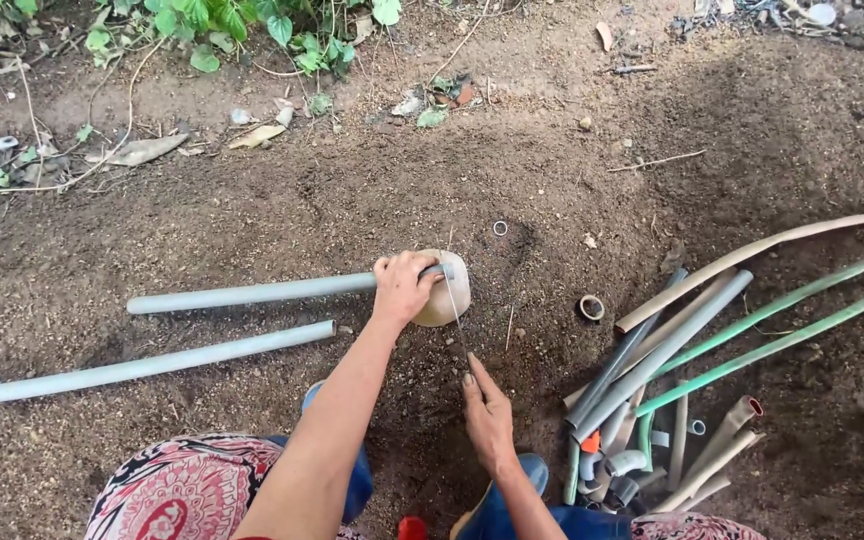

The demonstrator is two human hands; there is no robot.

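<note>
bare brown soil [252, 210] carries two grey pipes [252, 294], a pale block [449, 290], a small tape roll [591, 307] and a heap of pipe offcuts [672, 350].

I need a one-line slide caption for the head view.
Left hand steadies grey pipe on block; right hand holds thin blade.

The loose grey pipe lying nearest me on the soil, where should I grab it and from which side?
Probably near its open right end, from above, fingers wrapped round it. The loose grey pipe lies flat on the soil; that end is bare and nearest the left hand.
</note>
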